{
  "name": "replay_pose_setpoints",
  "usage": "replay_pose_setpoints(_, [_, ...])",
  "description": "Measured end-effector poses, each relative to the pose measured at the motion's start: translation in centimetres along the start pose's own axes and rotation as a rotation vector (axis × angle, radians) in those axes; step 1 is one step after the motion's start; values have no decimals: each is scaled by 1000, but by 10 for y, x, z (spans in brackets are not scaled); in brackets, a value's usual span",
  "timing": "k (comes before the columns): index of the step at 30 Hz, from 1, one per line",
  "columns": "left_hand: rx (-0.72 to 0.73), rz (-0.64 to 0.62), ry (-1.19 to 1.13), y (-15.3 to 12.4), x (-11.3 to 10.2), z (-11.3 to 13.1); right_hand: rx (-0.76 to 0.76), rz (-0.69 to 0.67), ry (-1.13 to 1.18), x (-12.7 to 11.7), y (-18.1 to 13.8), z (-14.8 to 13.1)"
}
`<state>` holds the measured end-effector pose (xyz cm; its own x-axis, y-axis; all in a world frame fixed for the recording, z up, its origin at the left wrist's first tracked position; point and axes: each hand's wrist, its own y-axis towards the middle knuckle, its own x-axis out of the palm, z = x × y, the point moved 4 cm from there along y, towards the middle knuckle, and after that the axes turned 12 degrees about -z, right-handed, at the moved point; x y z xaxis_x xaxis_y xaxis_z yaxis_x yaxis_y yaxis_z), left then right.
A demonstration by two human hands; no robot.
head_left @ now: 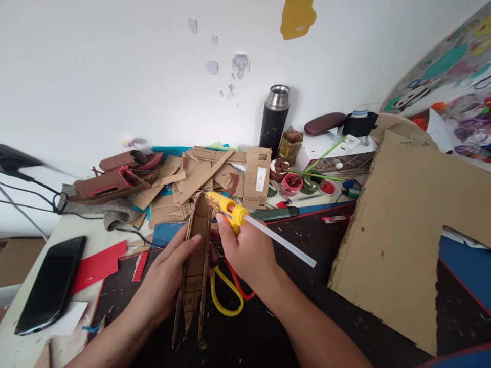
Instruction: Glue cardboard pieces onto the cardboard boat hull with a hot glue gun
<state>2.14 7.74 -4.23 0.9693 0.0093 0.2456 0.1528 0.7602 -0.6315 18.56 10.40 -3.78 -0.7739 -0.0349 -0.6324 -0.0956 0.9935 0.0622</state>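
My left hand [172, 260] is closed around a long, narrow cardboard piece [198, 235] with raised side walls and a pointed far end, like a small boat hull. Its thumb lies over the near wall. My right hand [245, 245] grips a yellow hot glue gun [224, 207], its nozzle at the far tip of the cardboard piece. A clear glue stick [284, 243] sticks out of the gun's back toward the lower right. Under the hands lie scissors [230, 301] with yellow and red handles, their blades partly hidden.
Cardboard scraps [203, 176] pile up behind, beside brown model boats [111, 184]. A black flask [274, 117] and open paint jars [292, 184] stand near the wall. On the right lies a large cardboard sheet [395, 230]; a phone [51, 283] rests at the left.
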Motion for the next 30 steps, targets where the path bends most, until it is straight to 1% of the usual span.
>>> replay_pose_setpoints(7, [-5, 28, 5, 0, -4, -1, -2, -20, 36, 2, 1, 1])
replay_pose_setpoints(11, [-19, 131, 6, -1, -5, 2, -25, -19, 12, 4, 0, -1])
replay_pose_setpoints(13, [-22, 158, 8, -1, -4, 3, -40, -16, 3, 4, 0, -3])
replay_pose_setpoints(27, [37, 43, 6, 1, -3, 3, -33, -4, -31, 4, 0, -2])
replay_pose_setpoints(30, [19, 80, 4, 1, -3, 3, -26, 1, -38, 4, 0, -1])
